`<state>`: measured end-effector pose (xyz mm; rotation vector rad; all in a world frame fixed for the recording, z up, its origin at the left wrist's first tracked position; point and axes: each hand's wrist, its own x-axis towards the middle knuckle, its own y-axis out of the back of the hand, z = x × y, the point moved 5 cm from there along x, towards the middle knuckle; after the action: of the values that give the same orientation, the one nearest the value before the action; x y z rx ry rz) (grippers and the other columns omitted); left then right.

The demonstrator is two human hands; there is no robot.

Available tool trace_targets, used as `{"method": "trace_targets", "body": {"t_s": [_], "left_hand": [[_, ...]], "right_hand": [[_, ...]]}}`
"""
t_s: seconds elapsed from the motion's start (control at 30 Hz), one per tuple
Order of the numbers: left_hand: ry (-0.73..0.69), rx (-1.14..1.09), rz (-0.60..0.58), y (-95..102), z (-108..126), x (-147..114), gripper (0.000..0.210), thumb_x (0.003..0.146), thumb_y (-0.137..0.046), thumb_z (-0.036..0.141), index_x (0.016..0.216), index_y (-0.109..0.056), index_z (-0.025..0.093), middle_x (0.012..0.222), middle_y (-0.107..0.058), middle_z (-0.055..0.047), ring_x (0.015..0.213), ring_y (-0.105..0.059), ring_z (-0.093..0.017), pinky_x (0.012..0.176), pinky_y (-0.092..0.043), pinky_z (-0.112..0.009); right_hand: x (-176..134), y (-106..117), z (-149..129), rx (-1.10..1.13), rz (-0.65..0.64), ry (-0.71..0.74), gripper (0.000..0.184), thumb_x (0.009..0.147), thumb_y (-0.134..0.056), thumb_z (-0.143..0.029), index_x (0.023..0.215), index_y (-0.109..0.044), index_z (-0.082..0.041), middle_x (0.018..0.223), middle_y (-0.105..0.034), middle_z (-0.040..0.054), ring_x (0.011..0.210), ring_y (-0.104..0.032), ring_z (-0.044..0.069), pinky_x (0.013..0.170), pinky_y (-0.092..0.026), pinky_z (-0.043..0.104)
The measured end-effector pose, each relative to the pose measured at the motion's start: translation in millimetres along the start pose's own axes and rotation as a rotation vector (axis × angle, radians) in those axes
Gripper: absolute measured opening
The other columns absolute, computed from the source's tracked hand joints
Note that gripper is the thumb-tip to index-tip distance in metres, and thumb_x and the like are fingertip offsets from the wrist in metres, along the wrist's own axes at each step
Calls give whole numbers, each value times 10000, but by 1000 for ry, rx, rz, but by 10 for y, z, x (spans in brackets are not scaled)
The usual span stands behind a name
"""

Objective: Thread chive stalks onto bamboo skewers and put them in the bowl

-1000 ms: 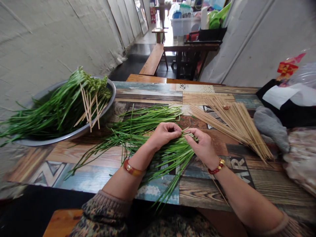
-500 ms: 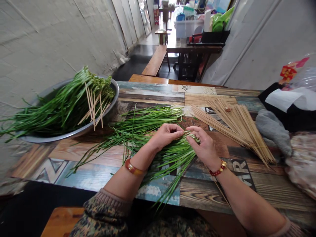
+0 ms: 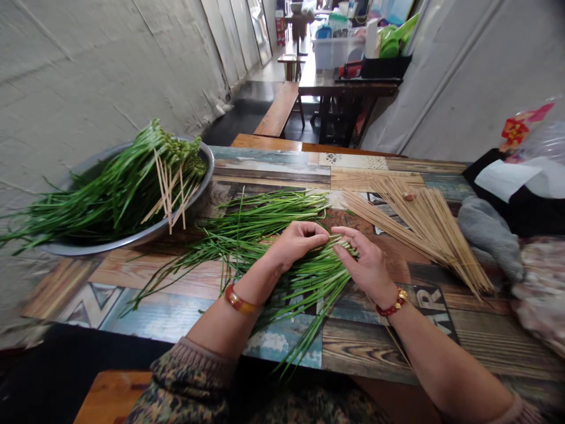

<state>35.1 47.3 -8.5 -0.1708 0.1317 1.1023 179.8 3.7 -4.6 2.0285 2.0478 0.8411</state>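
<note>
My left hand (image 3: 296,246) is closed in a pinch at the pale cut ends of a fanned bunch of garlic chives (image 3: 315,285). Across from it, my right hand (image 3: 369,262) curls its thumb and fingers around the same ends. The green leaves spread down toward the table's near edge. A thin bamboo skewer (image 3: 398,341) slants out below my right wrist; its upper part is hidden by the hand. Just behind my hands lies a second pile of loose chives (image 3: 278,209).
At left, a metal basin (image 3: 210,171) holds chives with bamboo skewers through their ends. Many bare skewers (image 3: 441,227) lie fanned at right, near a grey cloth-like bundle (image 3: 488,235) and a plastic bag (image 3: 542,288). The patterned table (image 3: 375,347) meets a wall at left.
The right index finger has shifted very slightly at the chive ends. The view has moved a touch; the hands otherwise stay in place.
</note>
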Motion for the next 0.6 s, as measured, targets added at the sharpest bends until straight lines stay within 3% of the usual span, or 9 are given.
{"method": "trace_targets", "body": {"t_s": [0.33,0.6], "left_hand": [[-2,-43,-4,0,5,0,274,669,-706,356,685,-637,92,598,-539,18,551,-415,-60,542,-299,-198],[34,-61,-13,-23,-10,-5,282,651,-723,356,692,-655,86,605,-572,3,550,-447,-68,554,-329,-206]], "right_hand": [[-5,-5,10,-12,-18,5,363,844,-536,-244,1204,-573,-234,1024,-698,43,851,-657,175,817,-507,320],[-4,-12,25,17,12,-7,255,850,-543,-268,1096,-594,-226,939,-696,35,787,-654,170,749,-507,304]]}}
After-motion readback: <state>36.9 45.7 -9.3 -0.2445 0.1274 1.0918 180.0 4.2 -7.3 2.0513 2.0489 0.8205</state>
